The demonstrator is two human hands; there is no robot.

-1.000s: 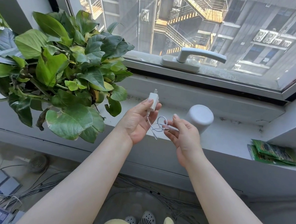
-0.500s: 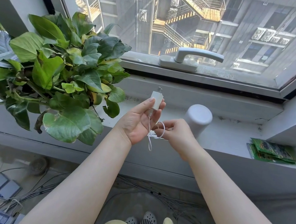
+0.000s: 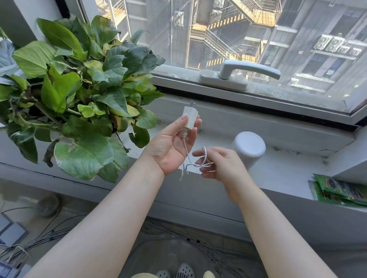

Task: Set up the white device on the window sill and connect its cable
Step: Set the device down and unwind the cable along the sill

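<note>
The white device [image 3: 249, 149], a plain upright cylinder, stands on the window sill [image 3: 293, 170], just right of centre and below the window handle [image 3: 240, 75]. It is not yet cabled.

The left hand [image 3: 171, 146] is raised palm-up over the sill's near edge. Its thumb and fingertips pinch a small white power adapter [image 3: 189, 120], prongs pointing up and away. The thin white cable [image 3: 194, 162] leaves the adapter's lower end, crosses the palm and runs right to the right hand [image 3: 219, 166]. That hand is half closed, with loose loops of cable caught between its fingers and one short end hanging below. Whether the free connector sits inside this hand cannot be told. The right hand is just left of the device; contact cannot be confirmed.

Handling assessment: the cable appears light, limp and prone to tangling. It is best worked loop by loop and gripped at the connector body, not along the cord. The adapter is judged rigid and light, so a two-finger pinch on its flat sides suffices. The device looks smooth-sided and could slide or tip if pushed near the top. It should be steadied around its lower wall while plugging in.

A leafy potted plant [image 3: 64, 96] crowds the sill to the left. Green packets [image 3: 342, 191] lie at far right, well apart from the device.
</note>
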